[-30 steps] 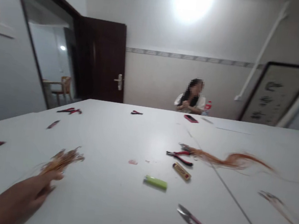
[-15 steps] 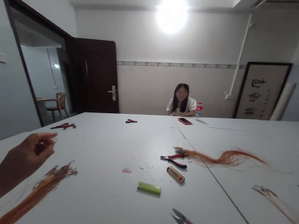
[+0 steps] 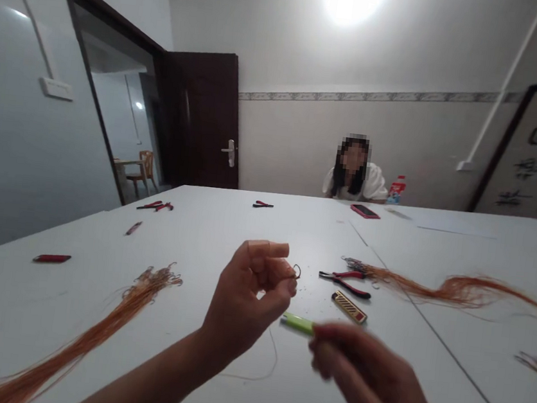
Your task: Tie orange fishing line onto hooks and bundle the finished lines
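My left hand [image 3: 249, 290] is raised over the middle of the table, thumb and fingers pinched on a small dark fish hook [image 3: 296, 271]. A thin line [image 3: 274, 361] loops down below that hand. My right hand [image 3: 360, 374] is blurred by motion. Its fingertips overlap the right end of a green lighter [image 3: 297, 322]; whether they grip it is unclear. To the left lies a bundle of hooks [image 3: 157, 279] on long orange-brown lines [image 3: 103, 331].
Red-handled pliers [image 3: 346, 281] and a gold striped block [image 3: 349, 306] lie beyond my right hand. Another hook bundle [image 3: 355, 264] trails orange line rightward. More pliers [image 3: 156, 205] and a red tool [image 3: 51, 258] are at left. A person [image 3: 356, 179] sits opposite, near a phone [image 3: 365, 211].
My left hand has moved right from beside the left bundle and now holds a hook. My right hand has come into view at the lighter. The view has shifted left and down.
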`<action>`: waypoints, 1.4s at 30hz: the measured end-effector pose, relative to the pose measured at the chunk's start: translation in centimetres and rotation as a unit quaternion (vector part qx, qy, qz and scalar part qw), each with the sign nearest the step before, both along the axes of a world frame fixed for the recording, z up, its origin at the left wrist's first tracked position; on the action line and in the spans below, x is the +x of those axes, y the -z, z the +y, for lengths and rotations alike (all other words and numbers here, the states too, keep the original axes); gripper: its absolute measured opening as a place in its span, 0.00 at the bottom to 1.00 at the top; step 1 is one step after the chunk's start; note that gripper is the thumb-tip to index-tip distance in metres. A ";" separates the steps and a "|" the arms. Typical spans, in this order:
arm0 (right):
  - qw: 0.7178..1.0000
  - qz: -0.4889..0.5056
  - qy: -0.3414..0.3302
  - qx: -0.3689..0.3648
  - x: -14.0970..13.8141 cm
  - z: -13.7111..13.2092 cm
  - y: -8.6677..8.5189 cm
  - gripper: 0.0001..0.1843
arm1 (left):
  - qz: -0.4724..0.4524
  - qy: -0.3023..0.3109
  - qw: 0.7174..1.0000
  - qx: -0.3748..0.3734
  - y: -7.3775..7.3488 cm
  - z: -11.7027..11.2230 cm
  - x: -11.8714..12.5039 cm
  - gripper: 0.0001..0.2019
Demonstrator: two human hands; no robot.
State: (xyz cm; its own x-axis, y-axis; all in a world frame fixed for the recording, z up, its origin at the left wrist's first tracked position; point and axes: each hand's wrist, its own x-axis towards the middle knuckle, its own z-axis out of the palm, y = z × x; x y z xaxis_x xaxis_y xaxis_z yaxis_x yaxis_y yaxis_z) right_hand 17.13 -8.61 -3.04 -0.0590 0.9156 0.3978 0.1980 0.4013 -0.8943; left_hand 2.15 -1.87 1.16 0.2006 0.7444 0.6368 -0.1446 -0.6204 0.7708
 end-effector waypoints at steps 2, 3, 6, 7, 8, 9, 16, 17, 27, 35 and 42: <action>0.995 0.075 0.048 0.048 0.0 1.5 -2.8 0.09 | -0.007 0.031 1.000 -0.001 0.0 0.2 0.7 0.17; 0.991 0.104 0.050 0.064 -0.2 2.1 -3.8 0.11 | -0.007 0.032 0.999 0.005 -0.1 0.4 0.8 0.17; 0.988 0.132 0.019 0.073 -1.2 3.5 -4.8 0.12 | 0.003 -0.014 0.999 0.043 0.1 1.6 0.7 0.18; 0.989 0.128 0.011 0.073 -1.4 3.9 -4.6 0.10 | 0.012 -0.031 0.998 0.060 0.3 2.0 0.6 0.18; 0.989 0.123 0.010 0.076 -1.7 4.3 -4.1 0.09 | 0.023 -0.044 0.996 0.078 0.5 2.4 0.4 0.19; 0.990 0.117 0.014 0.083 -1.8 4.7 -3.6 0.08 | 0.035 -0.050 0.994 0.094 0.8 2.8 0.2 0.19; 0.992 0.080 0.061 0.077 -1.5 6.1 -2.1 0.05 | 0.055 -0.029 0.996 0.063 1.8 3.7 0.2 0.19; 0.992 0.082 0.062 0.074 -1.4 6.1 -2.2 0.05 | 0.049 -0.023 0.997 0.050 1.8 3.7 0.3 0.19; 0.991 0.107 0.059 0.045 -1.0 6.4 -1.5 0.05 | -0.013 0.049 0.996 -0.069 1.7 3.5 1.2 0.15; 0.989 0.140 0.030 0.022 -1.0 6.7 -1.1 0.04 | -0.060 0.088 0.987 -0.122 1.9 3.7 1.3 0.15; 0.979 0.202 0.003 -0.004 -0.6 6.9 -0.8 0.03 | -0.098 0.120 0.975 -0.160 1.9 4.1 1.2 0.15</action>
State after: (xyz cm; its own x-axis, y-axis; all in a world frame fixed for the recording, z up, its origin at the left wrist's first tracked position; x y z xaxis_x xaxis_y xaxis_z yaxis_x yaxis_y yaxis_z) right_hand 16.51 -1.76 -2.23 0.1063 0.9189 0.3798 -0.1697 0.3931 -0.9037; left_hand 3.40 2.19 -0.76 0.2913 0.8580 0.4230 -0.4198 -0.2826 0.8625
